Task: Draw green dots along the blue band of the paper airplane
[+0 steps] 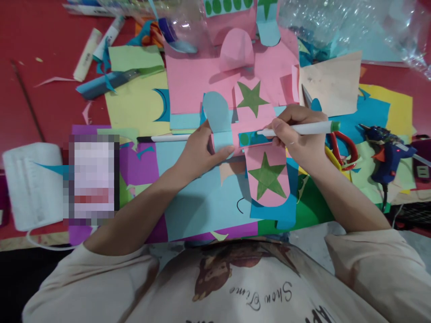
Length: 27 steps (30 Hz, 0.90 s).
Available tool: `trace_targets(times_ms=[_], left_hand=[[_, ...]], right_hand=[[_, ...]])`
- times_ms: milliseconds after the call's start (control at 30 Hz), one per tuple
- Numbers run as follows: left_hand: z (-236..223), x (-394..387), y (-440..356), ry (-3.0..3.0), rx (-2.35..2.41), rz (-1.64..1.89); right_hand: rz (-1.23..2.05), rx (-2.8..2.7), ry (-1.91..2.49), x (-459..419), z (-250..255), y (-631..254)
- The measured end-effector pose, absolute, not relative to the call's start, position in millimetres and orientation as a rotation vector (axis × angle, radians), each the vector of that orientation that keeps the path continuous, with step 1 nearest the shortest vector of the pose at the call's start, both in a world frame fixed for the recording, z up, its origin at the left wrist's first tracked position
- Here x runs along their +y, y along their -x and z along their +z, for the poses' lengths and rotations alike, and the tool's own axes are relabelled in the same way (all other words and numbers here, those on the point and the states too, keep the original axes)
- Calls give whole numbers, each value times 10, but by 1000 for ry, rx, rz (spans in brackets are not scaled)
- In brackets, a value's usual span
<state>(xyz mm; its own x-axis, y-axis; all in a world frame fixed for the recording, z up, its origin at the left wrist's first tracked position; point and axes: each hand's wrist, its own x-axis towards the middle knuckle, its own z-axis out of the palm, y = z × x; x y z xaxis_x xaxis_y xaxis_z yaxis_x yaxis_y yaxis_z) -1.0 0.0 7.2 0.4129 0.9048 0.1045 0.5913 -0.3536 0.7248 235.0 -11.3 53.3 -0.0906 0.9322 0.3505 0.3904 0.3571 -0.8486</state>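
Note:
My right hand [298, 134] grips a white marker [306, 129] with a green cap on its rear end. Its tip touches a blue strip [254, 138] across the middle of a pink paper cutout, where a green dot shows at the left. Green stars mark the cutout's upper flap [240, 87] and lower flap [269, 197]. My left hand [202, 150] pinches the cutout's left side, at a light blue rounded flap [217, 112]. A second marker [171, 138] with a black end lies beside my left hand, partly hidden by it.
Red-handled scissors [348, 150] and a blue glue gun [390, 161] lie at the right. A phone [94, 179] and a white power bank-like box [33, 184] are at the left. Coloured paper sheets [191, 197] and scraps cover the table; clear plastic wrap [353, 27] is at the back.

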Motion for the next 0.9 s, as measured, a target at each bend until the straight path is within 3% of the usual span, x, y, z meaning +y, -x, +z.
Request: trace_targets(times_ms=[900], left_hand=[[51, 7, 14, -2117, 1256, 660]], right_hand=[[686, -1829, 1134, -100, 545, -2396]])
